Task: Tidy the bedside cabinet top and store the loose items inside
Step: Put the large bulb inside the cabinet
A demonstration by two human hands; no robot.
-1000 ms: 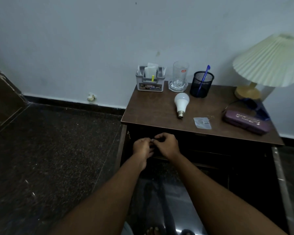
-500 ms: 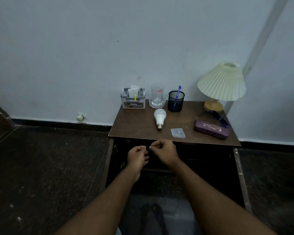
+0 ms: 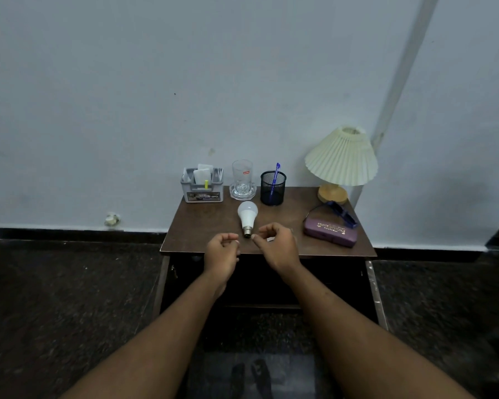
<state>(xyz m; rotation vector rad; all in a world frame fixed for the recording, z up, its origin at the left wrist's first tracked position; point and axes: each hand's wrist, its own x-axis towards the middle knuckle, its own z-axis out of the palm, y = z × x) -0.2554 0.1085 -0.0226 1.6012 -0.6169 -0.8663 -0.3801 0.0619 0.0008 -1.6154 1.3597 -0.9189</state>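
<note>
You have one bulb (image 3: 247,216) lying on the surface (image 3: 202,226), one drinking glass (image 3: 242,175) standing on one clear dish (image 3: 243,192), one grey caddy (image 3: 202,188) of small items, one mesh pen cup (image 3: 273,188) with one blue pen (image 3: 276,174), one purple case (image 3: 330,233), one pair of blue glasses (image 3: 342,215) and one lamp (image 3: 341,161). Two hands: left hand (image 3: 221,251), right hand (image 3: 277,246).
</note>
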